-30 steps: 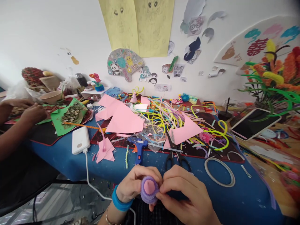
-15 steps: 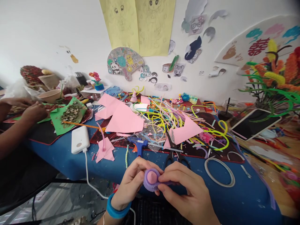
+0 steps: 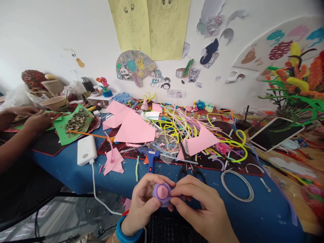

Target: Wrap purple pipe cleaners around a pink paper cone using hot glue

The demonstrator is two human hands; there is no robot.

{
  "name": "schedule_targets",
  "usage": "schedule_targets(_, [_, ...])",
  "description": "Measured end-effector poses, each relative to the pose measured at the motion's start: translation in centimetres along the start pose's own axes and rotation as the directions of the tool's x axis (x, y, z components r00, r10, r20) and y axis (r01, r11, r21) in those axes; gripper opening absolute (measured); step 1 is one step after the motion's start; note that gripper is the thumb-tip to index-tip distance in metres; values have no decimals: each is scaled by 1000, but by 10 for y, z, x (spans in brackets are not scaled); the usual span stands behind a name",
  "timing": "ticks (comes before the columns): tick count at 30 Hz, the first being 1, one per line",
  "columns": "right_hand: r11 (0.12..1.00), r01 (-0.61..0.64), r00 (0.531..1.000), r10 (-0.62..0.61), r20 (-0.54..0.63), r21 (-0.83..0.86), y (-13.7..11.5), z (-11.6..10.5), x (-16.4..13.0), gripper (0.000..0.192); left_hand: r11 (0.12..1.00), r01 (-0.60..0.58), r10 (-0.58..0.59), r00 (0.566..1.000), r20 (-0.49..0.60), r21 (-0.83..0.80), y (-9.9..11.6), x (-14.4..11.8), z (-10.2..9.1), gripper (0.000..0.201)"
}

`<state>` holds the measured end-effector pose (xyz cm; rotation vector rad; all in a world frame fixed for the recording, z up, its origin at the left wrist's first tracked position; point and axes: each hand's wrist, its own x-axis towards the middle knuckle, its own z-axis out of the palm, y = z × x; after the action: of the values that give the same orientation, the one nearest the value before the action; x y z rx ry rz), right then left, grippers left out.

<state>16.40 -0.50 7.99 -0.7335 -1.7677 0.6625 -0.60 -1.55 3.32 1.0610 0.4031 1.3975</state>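
Note:
My left hand [image 3: 146, 199] is closed around a small piece made of fuzzy purple pipe cleaner [image 3: 165, 203] wound in rings about a pink paper cone [image 3: 162, 192], whose tip points up toward me. At the piece's right edge, my right hand [image 3: 199, 206] pinches the purple pipe cleaner between thumb and forefinger; its other fingers curl behind. Just beyond my hands lie a blue glue gun [image 3: 152, 157] and black-handled scissors [image 3: 186, 158], the handles partly behind my right hand.
Pink paper sheets [image 3: 134, 128] and a heap of pipe cleaners [image 3: 174, 125] cover the table's middle. A roll of tape [image 3: 237, 186] lies at right. A white power bank [image 3: 86, 151] trails a cable over the front edge. At far left, another person's hands [image 3: 37, 121] work beside green paper [image 3: 59, 130].
The purple piece and my left hand have shifted slightly left and down. My right hand stays almost in place, its pinch still at the piece's right edge.

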Motion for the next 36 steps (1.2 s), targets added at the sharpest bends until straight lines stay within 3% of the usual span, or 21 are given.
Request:
schedule_targets(12, [994,-77,997,76,-13,-81,-2,2,0,12,998,63,-64,997,33,28,1,1,-4,24])
schedule_targets(22, [998,-50,998,49,-28,-40,1,5,-5,11,993,-25,30,999,-35,119,-1,2,2,32])
schedule_targets(27, [999,-36,999,35,-16,-31,-2,4,-6,13,968,-110,126,990,-57,226,-2,4,3,33])
schedule_targets(36, [973,46,988,-77,-132,-226,-3,13,-9,12,787,-287,376,925,-56,546,2,9,6,26])
